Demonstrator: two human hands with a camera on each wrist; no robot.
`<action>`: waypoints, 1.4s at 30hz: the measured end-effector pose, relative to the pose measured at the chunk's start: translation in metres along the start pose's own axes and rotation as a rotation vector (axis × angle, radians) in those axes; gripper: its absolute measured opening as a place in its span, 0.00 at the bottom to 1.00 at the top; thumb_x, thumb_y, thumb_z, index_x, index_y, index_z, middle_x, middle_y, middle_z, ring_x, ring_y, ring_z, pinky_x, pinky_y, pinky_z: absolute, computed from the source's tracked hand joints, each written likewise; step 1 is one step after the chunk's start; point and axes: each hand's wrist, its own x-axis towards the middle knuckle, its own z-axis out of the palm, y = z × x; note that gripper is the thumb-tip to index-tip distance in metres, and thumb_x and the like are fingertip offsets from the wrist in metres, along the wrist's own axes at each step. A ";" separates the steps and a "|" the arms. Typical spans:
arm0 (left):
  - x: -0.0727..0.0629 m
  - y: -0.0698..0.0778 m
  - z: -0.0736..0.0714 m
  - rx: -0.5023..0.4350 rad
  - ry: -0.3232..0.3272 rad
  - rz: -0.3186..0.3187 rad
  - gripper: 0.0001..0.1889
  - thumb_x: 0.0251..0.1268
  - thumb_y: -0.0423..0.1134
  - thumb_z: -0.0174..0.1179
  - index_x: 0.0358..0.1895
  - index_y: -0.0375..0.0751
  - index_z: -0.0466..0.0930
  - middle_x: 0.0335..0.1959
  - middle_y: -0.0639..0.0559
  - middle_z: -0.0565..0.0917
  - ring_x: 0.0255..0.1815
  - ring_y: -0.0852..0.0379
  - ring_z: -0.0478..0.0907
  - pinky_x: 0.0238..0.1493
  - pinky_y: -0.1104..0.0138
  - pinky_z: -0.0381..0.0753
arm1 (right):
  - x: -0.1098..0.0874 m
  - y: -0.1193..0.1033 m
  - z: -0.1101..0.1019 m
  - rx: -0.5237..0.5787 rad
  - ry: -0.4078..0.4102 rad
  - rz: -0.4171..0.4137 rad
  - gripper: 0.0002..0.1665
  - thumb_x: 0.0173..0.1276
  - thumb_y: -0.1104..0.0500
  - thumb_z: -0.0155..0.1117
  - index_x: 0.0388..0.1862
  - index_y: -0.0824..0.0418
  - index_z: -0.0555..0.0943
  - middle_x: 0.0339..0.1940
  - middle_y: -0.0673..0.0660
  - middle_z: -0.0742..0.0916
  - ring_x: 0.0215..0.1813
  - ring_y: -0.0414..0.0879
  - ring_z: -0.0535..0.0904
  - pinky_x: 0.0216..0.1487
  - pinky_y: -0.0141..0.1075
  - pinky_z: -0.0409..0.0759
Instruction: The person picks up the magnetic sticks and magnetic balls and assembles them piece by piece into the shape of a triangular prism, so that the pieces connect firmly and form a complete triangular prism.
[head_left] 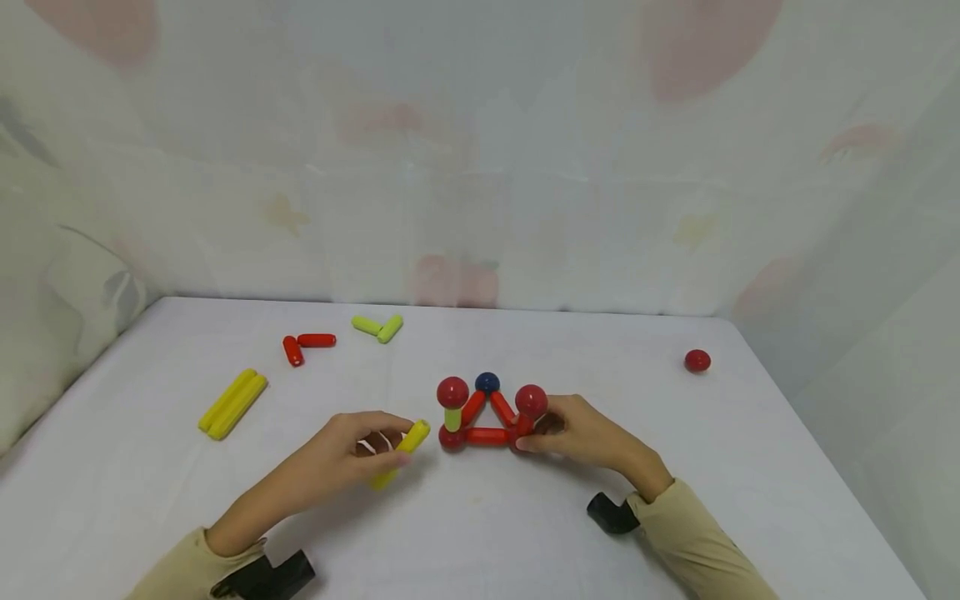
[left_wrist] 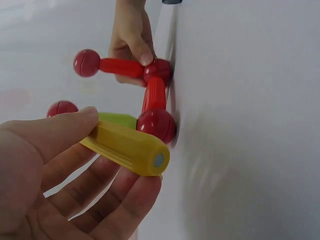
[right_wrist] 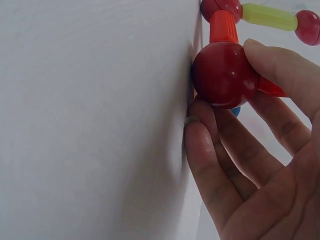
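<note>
My left hand (head_left: 352, 454) pinches a yellow magnetic rod (left_wrist: 125, 145) between thumb and fingers, just left of a small ball-and-rod frame; a metal disc shows in the rod's end. Red rods (head_left: 487, 437) form the frame's flat triangle, with a blue ball (head_left: 487, 382) at the far corner and a red ball at each near corner. From the left corner a lime-green rod (right_wrist: 270, 17) rises to a red ball (head_left: 452, 392); from the right corner a red rod (left_wrist: 121, 67) rises to another red ball (head_left: 531, 401). My right hand (head_left: 588, 433) grips the near right corner ball (right_wrist: 225, 75).
Two long yellow rods (head_left: 233, 405) lie side by side at the left. Behind them are two short red rods (head_left: 317, 340) and two lime-green rods (head_left: 390, 328). One loose red ball (head_left: 697, 361) sits at the far right of the white table (head_left: 480, 542). A patterned curtain hangs behind.
</note>
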 end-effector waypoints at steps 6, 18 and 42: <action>0.003 0.005 0.012 -0.052 -0.014 0.013 0.19 0.65 0.46 0.66 0.56 0.41 0.82 0.43 0.53 0.85 0.40 0.65 0.79 0.41 0.72 0.82 | 0.000 0.000 0.001 0.003 -0.001 -0.001 0.15 0.64 0.51 0.71 0.48 0.53 0.83 0.40 0.47 0.88 0.43 0.42 0.83 0.46 0.34 0.80; 0.014 0.017 0.035 -0.188 -0.039 -0.058 0.21 0.68 0.45 0.63 0.59 0.40 0.80 0.50 0.50 0.86 0.47 0.56 0.82 0.45 0.72 0.81 | 0.000 0.000 0.001 0.010 0.001 0.012 0.15 0.64 0.52 0.72 0.47 0.53 0.83 0.38 0.47 0.88 0.42 0.43 0.82 0.44 0.33 0.80; 0.032 0.037 0.083 -0.406 0.190 0.136 0.18 0.61 0.32 0.68 0.54 0.34 0.78 0.49 0.40 0.87 0.44 0.56 0.88 0.47 0.70 0.85 | 0.000 -0.001 0.000 0.024 0.008 -0.020 0.15 0.63 0.52 0.72 0.47 0.53 0.83 0.40 0.48 0.88 0.41 0.42 0.83 0.44 0.32 0.81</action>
